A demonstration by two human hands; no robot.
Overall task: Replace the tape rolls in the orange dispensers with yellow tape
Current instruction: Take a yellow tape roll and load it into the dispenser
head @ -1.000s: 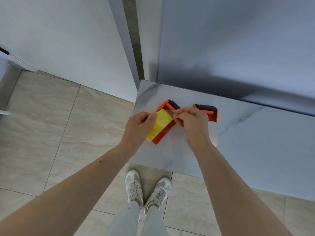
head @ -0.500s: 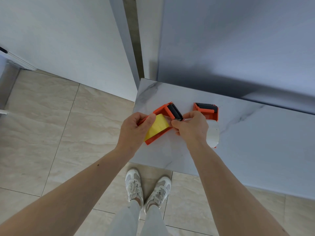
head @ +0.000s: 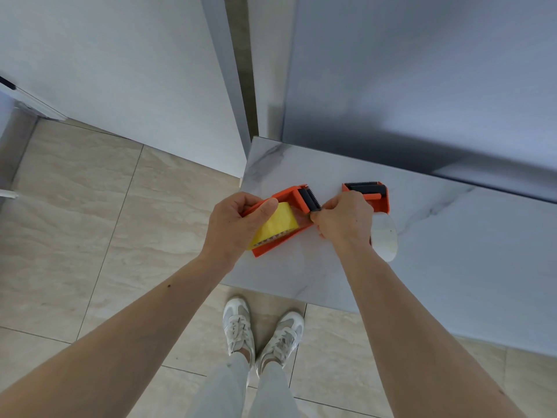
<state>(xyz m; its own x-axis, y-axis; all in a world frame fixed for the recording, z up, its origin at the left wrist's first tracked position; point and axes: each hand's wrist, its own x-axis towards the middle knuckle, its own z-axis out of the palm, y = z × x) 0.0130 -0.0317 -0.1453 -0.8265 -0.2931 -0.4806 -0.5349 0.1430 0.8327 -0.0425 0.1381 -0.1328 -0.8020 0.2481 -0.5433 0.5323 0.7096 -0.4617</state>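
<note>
Here, a marble table (head: 452, 267) bears two orange dispensers. The left hand (head: 238, 224) grips the nearer dispenser (head: 283, 239), thumb pressed on the yellow tape roll (head: 277, 226) seated inside it. The right hand (head: 343, 221) pinches closed at that dispenser's black roller (head: 309, 199). The second dispenser (head: 369, 194) lies just behind, beside a clear tape roll (head: 384, 236).

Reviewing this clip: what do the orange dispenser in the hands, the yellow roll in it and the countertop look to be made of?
Orange dispenser: likely moulded plastic, uniform matte orange, with a black roller and toothed edge. Yellow roll: plastic-film tape probably, smooth with slight sheen; a patterned rim shows at its lower edge. Countertop: marble or marble-look slab, white with grey veins, satin finish; real stone or laminate cannot be told.
</note>
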